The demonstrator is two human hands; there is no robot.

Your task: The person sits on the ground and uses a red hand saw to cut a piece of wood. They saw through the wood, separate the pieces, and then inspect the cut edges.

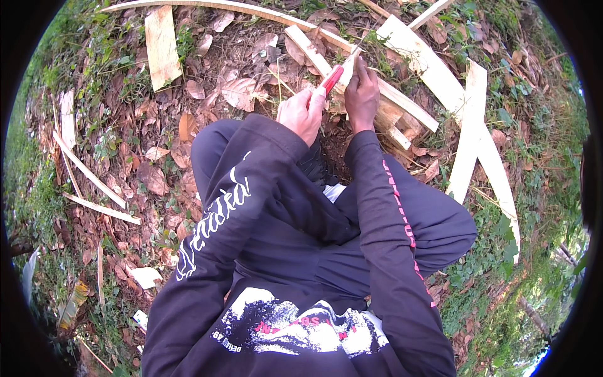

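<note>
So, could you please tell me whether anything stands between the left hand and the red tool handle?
Nothing visible does: the left hand grips the red tool handle, with the right hand close beside it.

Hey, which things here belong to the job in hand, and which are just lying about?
Likely for the job:
red tool, in left hand
pale piece, at right hand

Apparently just lying about:
upper-left board
left-side strips
dry leaves
</note>
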